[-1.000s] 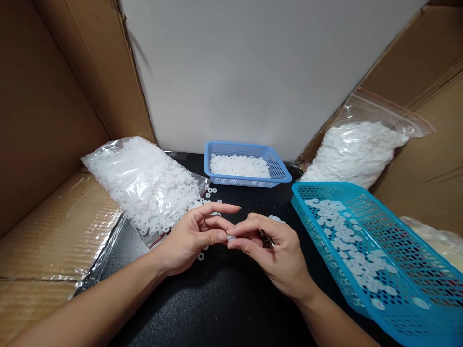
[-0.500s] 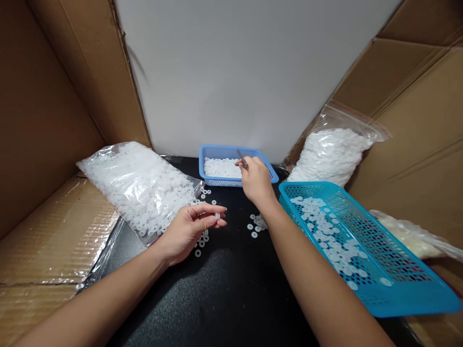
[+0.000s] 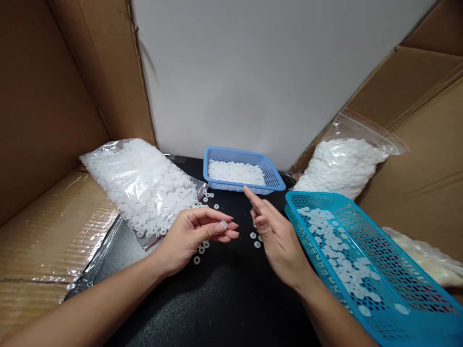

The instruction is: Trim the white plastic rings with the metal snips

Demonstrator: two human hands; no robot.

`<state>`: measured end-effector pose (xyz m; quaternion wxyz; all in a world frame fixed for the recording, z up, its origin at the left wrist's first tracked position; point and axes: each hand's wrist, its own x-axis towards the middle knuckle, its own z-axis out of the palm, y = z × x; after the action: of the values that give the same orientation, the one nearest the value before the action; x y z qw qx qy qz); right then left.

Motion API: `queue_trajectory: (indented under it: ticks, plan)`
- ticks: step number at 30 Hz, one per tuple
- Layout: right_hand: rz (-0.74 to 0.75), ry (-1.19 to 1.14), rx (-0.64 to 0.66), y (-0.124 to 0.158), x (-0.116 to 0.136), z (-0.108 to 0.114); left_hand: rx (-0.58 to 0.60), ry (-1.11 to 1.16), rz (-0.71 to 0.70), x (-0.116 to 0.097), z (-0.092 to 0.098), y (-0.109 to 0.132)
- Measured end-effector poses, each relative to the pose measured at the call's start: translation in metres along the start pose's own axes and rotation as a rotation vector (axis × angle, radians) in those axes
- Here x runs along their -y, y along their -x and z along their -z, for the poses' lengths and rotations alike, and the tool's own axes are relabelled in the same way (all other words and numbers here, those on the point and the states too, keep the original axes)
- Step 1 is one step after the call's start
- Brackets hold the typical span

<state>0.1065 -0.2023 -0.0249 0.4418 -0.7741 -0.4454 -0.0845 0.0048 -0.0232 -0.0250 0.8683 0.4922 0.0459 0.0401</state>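
My left hand [image 3: 195,237] hovers over the black tabletop [image 3: 217,303], thumb and fingers pinched on a small white ring [image 3: 223,225]. My right hand [image 3: 277,238] is close beside it, back towards me. Its index finger points at the small blue basket [image 3: 238,153] of white rings. A dark sliver of a thin metal tool [image 3: 254,207] shows by that finger, with the other fingers curled round it. Loose white rings [image 3: 255,237] lie on the table between and under both hands.
A teal basket [image 3: 314,195] of flat white discs lies tilted at the right. Clear bags of white parts lie at the left [image 3: 144,183], at the back right [image 3: 343,164] and at the far right [image 3: 423,255]. Cardboard walls [image 3: 54,96] enclose both sides.
My right hand, which had reached out to the small blue basket, has drawn back next to my left hand. My left hand has kept its pinch on the ring and hardly moved.
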Motion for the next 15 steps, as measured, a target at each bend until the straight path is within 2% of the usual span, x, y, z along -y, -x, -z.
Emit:
queue_trajectory:
  ticks: [3,7,15]
  plan:
    - [0.129,-0.007,-0.063,0.013,0.005,-0.001,0.003,-0.028,-0.016,-0.001,0.001,0.001]
    - [0.325,0.099,-0.109,0.015,0.010,-0.001,0.017,-0.032,-0.012,-0.002,0.002,0.002]
    - [0.369,0.196,-0.099,0.017,0.010,0.004,0.013,-0.005,0.014,-0.002,0.000,0.004]
